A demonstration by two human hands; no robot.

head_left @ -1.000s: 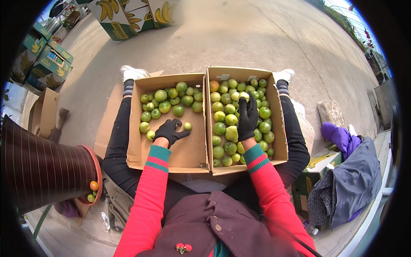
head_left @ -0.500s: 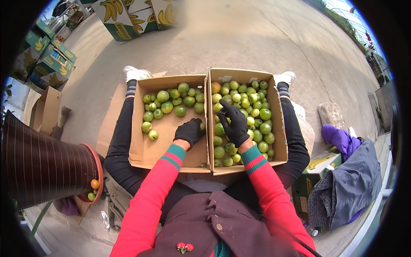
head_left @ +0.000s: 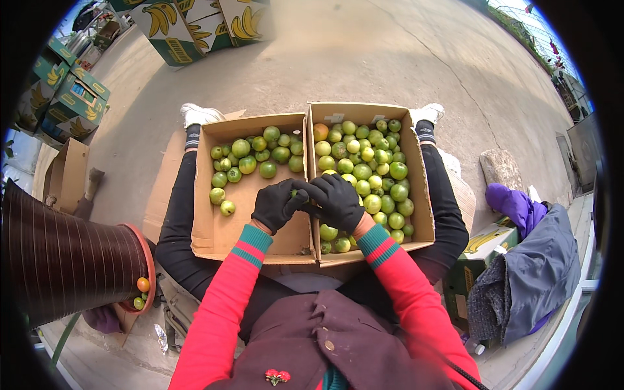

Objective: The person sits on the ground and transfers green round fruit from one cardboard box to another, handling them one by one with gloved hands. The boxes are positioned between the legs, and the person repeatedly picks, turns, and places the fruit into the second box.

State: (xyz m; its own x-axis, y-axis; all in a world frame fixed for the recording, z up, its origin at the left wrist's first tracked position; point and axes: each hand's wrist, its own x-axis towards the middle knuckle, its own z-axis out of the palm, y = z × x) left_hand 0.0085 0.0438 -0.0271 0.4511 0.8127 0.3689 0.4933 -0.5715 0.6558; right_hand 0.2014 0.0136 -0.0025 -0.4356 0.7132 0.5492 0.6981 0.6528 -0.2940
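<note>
My left hand (head_left: 276, 205), in a black glove, is closed around a small green tomato (head_left: 294, 194) above the inner walls of the two boxes. My right hand (head_left: 335, 198), also gloved in black, meets it there, its fingers bent onto that tomato and partly hiding it. The left cardboard box (head_left: 218, 237) holds several green tomatoes (head_left: 240, 147) along its back and left, with bare cardboard in front. The right cardboard box (head_left: 424, 188) is packed more densely with green tomatoes (head_left: 398, 170) and an orange-tinged one (head_left: 320, 130).
Banana boxes (head_left: 78, 107) stand at the upper left and back. A dark tapered container (head_left: 71, 260) with a pink rim lies at left, loose tomatoes (head_left: 143, 284) at its rim. A grey jacket (head_left: 526, 273), purple cloth (head_left: 507, 201) and a stone block (head_left: 500, 172) are at right.
My left hand has risen rightward from the left box's floor with a tomato. My right hand has come down and leftward from the right box's upper area to meet it.
</note>
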